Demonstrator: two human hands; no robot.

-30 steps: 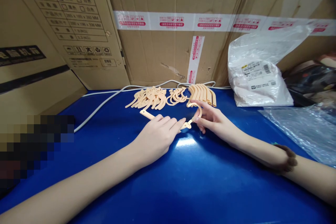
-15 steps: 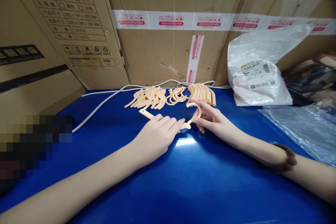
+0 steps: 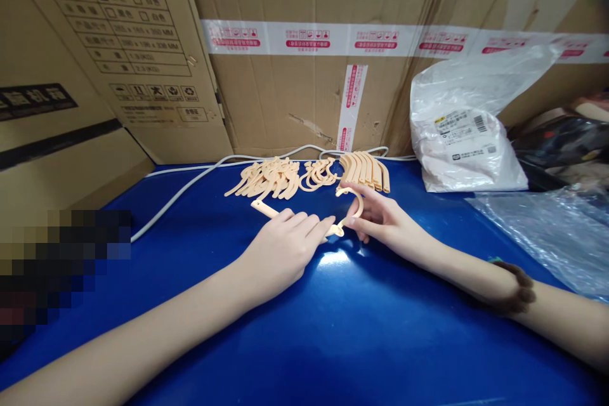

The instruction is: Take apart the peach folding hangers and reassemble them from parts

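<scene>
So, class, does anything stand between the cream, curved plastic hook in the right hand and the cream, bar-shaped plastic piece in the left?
Nothing visible does: the right hand holds the curved hook with its lower end at the tip of the bar-shaped piece; the left hand grips that piece beside that tip.

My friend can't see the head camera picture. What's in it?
A left hand holds a cream bar and a right hand holds a curved hook, their ends seemingly touching, over a blue table. Behind lie three groups of cream pieces, near a white bag and cardboard boxes.
</scene>
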